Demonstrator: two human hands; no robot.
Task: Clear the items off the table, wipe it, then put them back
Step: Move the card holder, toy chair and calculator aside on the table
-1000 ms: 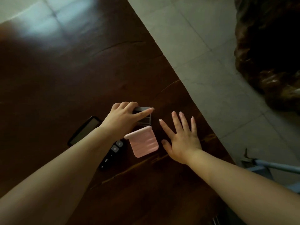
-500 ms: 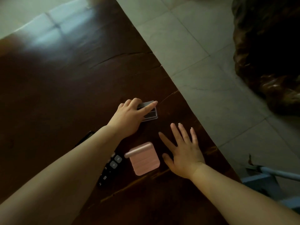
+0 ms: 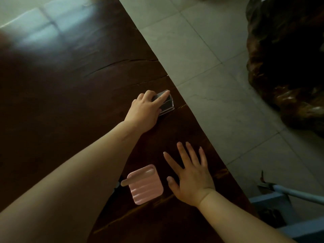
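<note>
Clear box (image 3: 168,105) in left hand (image 3: 142,111)

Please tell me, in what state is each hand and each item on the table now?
left hand: grips the clear box.
clear box: on the table, near its edge.
right hand: open, fingers spread, palm down.
pink ridged pad: lying flat, untouched.

Bare left forearm (image 3: 78,172), bare right forearm (image 3: 245,220)
</note>
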